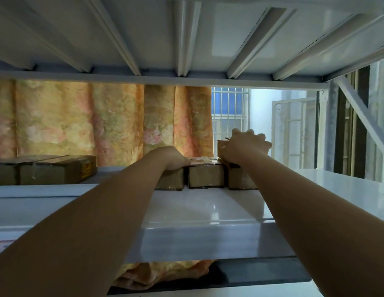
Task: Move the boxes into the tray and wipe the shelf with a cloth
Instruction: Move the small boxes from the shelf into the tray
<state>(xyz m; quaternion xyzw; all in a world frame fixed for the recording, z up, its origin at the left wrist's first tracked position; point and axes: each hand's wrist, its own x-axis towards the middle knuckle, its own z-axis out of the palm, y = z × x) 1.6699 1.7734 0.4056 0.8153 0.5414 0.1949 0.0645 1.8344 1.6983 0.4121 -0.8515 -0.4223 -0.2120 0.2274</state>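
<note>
Boxes [206,175] are sitting at the back of the white shelf [208,211], the left hand [176,159] and right hand [244,146] closing over them, clearing barely begun, wiping undone, tray unseen.

- Overhead, the pale ribbed underside of an upper metal shelf [186,35] fills the top of the view.
- Behind the rack hangs a floral curtain [101,118] in orange, pink and gold folds.
- Right of the curtain, a barred window [229,110] lets in cool blue daylight.
- Further right stands a white framed panel [294,133], bright against the light.
- A grey diagonal brace [362,116] crosses the rack's right side, dark uprights behind it.
</note>
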